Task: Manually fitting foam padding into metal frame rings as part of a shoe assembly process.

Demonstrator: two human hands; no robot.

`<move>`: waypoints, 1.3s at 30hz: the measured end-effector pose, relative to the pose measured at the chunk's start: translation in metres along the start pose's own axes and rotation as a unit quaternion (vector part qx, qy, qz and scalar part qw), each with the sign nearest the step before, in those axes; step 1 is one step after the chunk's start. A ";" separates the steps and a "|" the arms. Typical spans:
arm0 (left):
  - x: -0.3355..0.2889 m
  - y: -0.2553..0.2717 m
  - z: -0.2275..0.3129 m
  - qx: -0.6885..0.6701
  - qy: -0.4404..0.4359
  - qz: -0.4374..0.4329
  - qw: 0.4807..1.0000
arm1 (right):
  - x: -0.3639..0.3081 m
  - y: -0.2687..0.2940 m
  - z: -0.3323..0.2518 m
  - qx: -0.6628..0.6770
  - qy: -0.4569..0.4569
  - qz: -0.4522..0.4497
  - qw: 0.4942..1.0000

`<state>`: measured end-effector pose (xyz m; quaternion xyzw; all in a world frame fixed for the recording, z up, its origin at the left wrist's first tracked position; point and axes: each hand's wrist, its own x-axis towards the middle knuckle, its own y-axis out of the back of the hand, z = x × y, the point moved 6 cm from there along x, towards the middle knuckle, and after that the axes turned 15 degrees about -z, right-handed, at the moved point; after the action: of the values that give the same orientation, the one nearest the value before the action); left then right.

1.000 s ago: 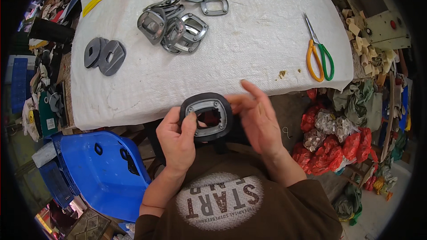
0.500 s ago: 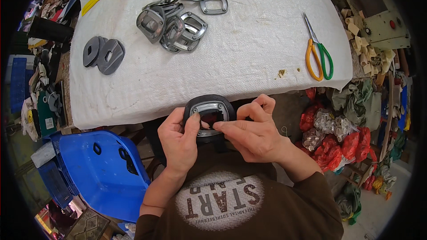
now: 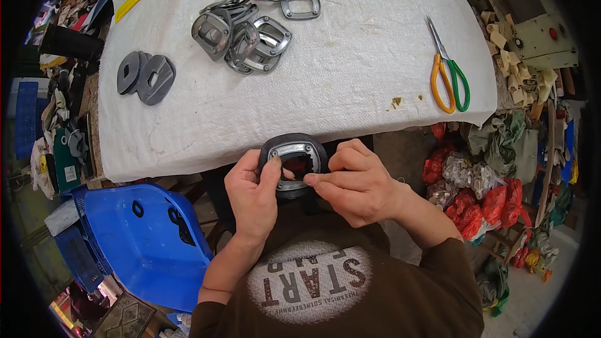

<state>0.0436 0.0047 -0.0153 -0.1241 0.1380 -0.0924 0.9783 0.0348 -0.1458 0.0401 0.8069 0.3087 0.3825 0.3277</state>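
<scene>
Just off the table's near edge, my left hand (image 3: 251, 195) grips a rounded frame (image 3: 292, 138) by its left side, thumb on the front and a fingertip showing through the opening. The frame has a thick black outer rim and a shiny metal ring with small rivets. At the lower right of that opening, my right hand (image 3: 358, 186) is closed in a pinch, its fingertips touching the ring. What lies between those fingertips is too small to make out. Farther off, a pile of similar metal-ringed grey frames (image 3: 270, 36) lies on the table.
Two grey pads (image 3: 156, 80) rest at the left of the white-covered table (image 3: 350, 81). Scissors (image 3: 448, 75) with orange and green handles lie at the right. A blue tub (image 3: 141, 238) stands lower left, holding black pieces. Red bags (image 3: 494, 200) hang at the right.
My right hand has shifted slightly right and down at the frame's opening, its fingers curling more closely together. My left hand and the frame have hardly moved.
</scene>
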 end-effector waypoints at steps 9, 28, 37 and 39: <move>0.003 0.005 0.008 0.025 -0.017 -0.004 1.000 | -0.020 -0.007 0.043 0.507 -0.166 0.117 0.838; 0.000 0.002 0.013 0.056 -0.042 -0.006 0.998 | -0.013 -0.046 0.038 0.643 -0.301 0.100 0.697; -0.001 -0.005 0.009 0.038 -0.019 -0.044 0.998 | -0.008 -0.039 0.040 0.617 -0.299 0.154 0.712; -0.002 -0.007 0.009 0.058 -0.027 -0.046 0.997 | -0.004 -0.030 0.038 0.427 -0.326 0.056 0.842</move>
<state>0.0436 0.0007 -0.0052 -0.0763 0.1003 -0.1417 0.9819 0.0569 -0.1424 -0.0032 0.9610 0.2712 -0.0540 0.0106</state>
